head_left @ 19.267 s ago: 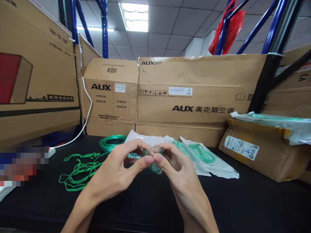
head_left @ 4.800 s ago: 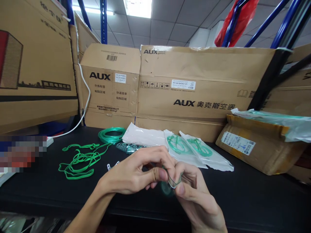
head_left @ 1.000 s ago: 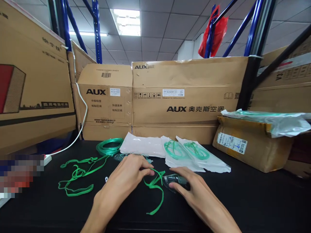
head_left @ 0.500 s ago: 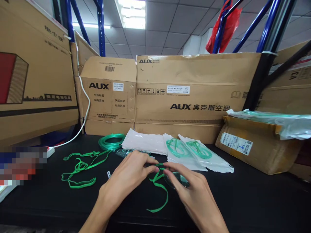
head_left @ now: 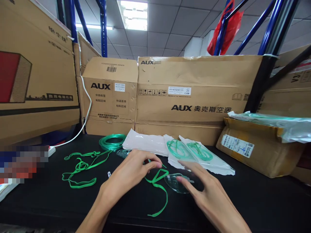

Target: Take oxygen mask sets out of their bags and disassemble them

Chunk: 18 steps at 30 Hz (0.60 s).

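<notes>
My left hand (head_left: 139,166) pinches one end of a green elastic strap (head_left: 157,179) between thumb and fingers. The strap hangs in a loop, and its loose tail curls over the black table toward me. My right hand (head_left: 202,181) is open, thumb and fingers apart, with nothing in it. Just beside its thumb lies a clear plastic face mask (head_left: 176,183), partly covered by that hand. More loose green straps (head_left: 81,166) lie tangled on the left of the table. Behind my left hand another clear plastic piece (head_left: 122,153) is partly hidden.
A coil of green tubing (head_left: 112,142) lies at the back left. White pouches (head_left: 145,141) and bagged tubing (head_left: 200,151) rest along the back. To the right stands a cardboard box (head_left: 257,149) with bags on top. Large cartons (head_left: 196,97) wall off the rear.
My right hand has let go of the strap, opened and moved right, uncovering more of the face mask. My left hand still pinches the strap.
</notes>
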### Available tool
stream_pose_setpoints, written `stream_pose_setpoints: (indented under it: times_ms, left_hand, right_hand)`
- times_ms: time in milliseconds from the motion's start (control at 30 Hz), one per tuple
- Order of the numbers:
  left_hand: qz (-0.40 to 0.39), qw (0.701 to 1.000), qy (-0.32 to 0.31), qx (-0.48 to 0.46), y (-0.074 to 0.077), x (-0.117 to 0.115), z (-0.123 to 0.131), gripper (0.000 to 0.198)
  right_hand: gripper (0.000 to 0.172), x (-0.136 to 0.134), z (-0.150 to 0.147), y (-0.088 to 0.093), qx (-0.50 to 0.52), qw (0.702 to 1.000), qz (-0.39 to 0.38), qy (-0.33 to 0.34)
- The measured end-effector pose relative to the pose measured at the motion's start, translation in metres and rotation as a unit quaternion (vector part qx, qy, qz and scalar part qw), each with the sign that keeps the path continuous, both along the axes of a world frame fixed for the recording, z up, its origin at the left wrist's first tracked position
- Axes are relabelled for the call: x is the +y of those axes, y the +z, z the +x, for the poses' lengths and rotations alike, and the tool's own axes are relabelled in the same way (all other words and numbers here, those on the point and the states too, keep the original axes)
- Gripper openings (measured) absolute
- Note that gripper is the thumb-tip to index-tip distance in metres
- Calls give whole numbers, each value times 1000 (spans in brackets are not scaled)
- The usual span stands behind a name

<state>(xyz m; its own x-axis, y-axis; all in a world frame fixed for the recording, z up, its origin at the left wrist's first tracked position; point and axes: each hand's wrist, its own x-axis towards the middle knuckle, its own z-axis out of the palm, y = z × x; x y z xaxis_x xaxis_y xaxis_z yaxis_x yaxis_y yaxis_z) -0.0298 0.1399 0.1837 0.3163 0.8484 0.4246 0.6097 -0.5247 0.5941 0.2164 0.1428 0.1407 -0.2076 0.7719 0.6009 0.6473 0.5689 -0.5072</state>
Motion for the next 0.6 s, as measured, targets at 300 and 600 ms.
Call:
stream_pose_setpoints:
  times_ms: [300,600]
  left_hand:
    - [-26,998,-39,-46,4,-4,-3,19]
    - [-4,997,-59,-54,7,-5,1,18]
  right_hand:
    - [41,4,-3,1,90,991,-80,-60]
    - [43,-17,-47,17,349,929,-110,55]
